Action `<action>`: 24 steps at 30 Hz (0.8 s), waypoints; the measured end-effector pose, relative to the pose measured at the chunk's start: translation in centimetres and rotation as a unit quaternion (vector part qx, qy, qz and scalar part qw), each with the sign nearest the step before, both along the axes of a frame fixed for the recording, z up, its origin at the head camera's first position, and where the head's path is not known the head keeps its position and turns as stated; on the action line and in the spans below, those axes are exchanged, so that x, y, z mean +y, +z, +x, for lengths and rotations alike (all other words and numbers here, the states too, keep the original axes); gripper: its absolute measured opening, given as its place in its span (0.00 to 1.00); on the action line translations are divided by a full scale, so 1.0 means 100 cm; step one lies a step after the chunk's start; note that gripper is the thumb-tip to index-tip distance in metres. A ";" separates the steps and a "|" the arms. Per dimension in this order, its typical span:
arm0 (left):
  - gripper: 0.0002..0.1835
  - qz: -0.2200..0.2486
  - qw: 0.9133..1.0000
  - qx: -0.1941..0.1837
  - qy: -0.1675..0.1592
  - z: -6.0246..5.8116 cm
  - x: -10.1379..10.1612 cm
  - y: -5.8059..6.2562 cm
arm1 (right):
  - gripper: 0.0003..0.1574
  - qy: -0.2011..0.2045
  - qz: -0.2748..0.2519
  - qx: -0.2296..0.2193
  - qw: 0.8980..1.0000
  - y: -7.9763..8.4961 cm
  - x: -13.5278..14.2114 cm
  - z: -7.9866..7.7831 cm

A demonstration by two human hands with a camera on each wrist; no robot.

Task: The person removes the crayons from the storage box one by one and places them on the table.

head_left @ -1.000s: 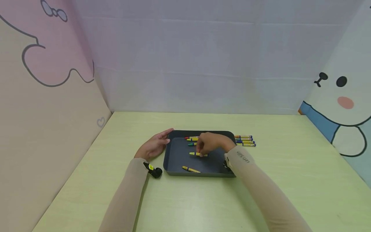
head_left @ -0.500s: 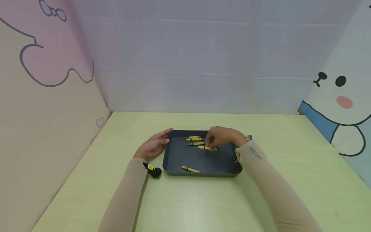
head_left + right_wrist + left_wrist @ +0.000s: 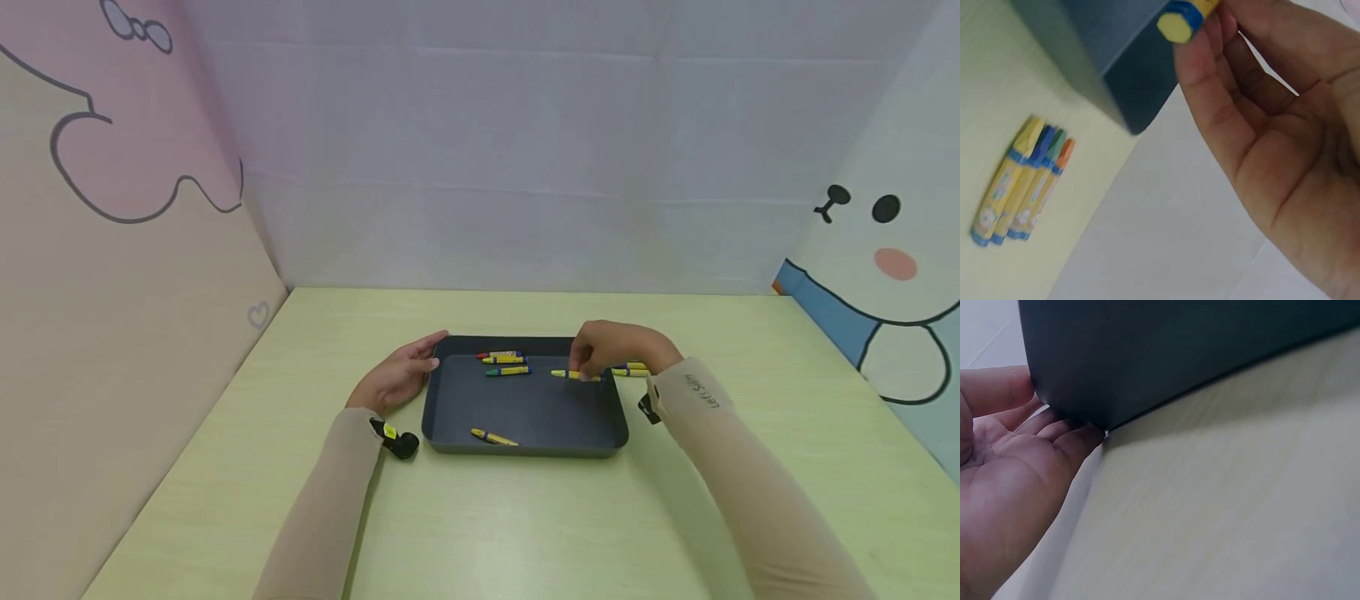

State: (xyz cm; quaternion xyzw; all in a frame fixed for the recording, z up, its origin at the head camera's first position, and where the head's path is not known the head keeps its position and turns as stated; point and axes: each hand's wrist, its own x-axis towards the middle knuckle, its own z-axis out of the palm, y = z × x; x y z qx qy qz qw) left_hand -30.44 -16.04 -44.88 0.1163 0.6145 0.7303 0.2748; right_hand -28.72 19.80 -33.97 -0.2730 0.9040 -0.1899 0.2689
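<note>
A dark grey tray (image 3: 525, 417) lies on the table. My left hand (image 3: 397, 377) holds it at its left side, thumb over the rim; in the left wrist view the fingers (image 3: 1075, 440) are bent against the tray's lower corner. Over the right part of the tray, my right hand (image 3: 618, 343) pinches a light-yellow crayon (image 3: 562, 373) between thumb and fingertips. Its blue-banded end (image 3: 1175, 26) shows in the right wrist view. Inside the tray, a red crayon (image 3: 498, 355), a yellow crayon (image 3: 505, 361) and a green crayon (image 3: 508, 371) lie near the back; a darker yellow crayon (image 3: 494, 437) lies at the front.
Right of the tray, several crayons lie side by side on the table, partly hidden by my right hand in the head view. The right wrist view shows yellow (image 3: 1004, 181), blue, green and orange (image 3: 1066, 155) tips. A white wall (image 3: 480, 167) stands behind the table.
My right hand has carried the light-yellow crayon from the tray's middle rightward and slightly back, uncovering the red, yellow and green crayons. My left hand stays on the tray.
</note>
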 end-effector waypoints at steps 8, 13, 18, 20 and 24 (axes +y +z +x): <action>0.36 -0.002 1.000 0.002 -0.002 0.001 0.000 0.002 | 0.05 0.001 -0.005 0.017 1.000 -0.002 0.031 -0.003; 0.36 0.000 1.000 -0.002 -0.001 0.001 0.000 0.002 | 0.03 -0.008 -0.008 0.023 1.000 -0.001 0.049 -0.003; 0.36 0.002 1.000 -0.001 -0.006 0.001 0.000 0.002 | 0.03 -0.019 -0.010 0.030 0.999 -0.003 0.066 -0.002; 0.36 0.003 1.000 0.001 -0.008 0.001 -0.001 0.002 | 0.03 -0.021 -0.009 0.036 0.999 -0.005 0.071 -0.003; 0.35 0.003 1.000 0.003 -0.008 0.000 -0.001 0.001 | 0.01 -0.027 -0.002 0.049 0.998 -0.007 0.078 -0.003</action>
